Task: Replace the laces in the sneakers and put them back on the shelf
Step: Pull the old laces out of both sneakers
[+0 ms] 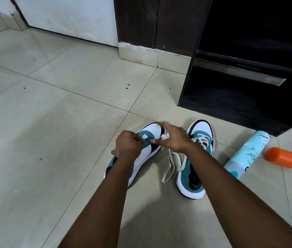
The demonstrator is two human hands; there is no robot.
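looking down from a head-worn camera at two bare forearms reaching out over a pale tiled floor [52,108], both hands meeting above a white, teal and black sneaker [148,151] that lies near the middle of the floor with its toe pointing away. the left hand [128,144] is curled, its fingertips pinching something pale at the eyelets on the shoe's near side; it looks like lace, though the spot is small and blurred. the right hand [173,138] is curled too, with a bunched piece of white lace [165,136] pinched between its fingers just above the tongue. a second matching sneaker [196,165] stands upright just to the right, close beside the first without touching it, already threaded with a cream lace [171,166] whose loose ends trail onto the tiles between the two shoes. further right on the floor lies a light blue bottle [247,153] on its side, and next to it an orange cap [285,157], also on its side. behind them, at the far right edge of the floor, stands a dark wooden shelf [231,97] with open compartments. a white door [66,17] closes off the far side
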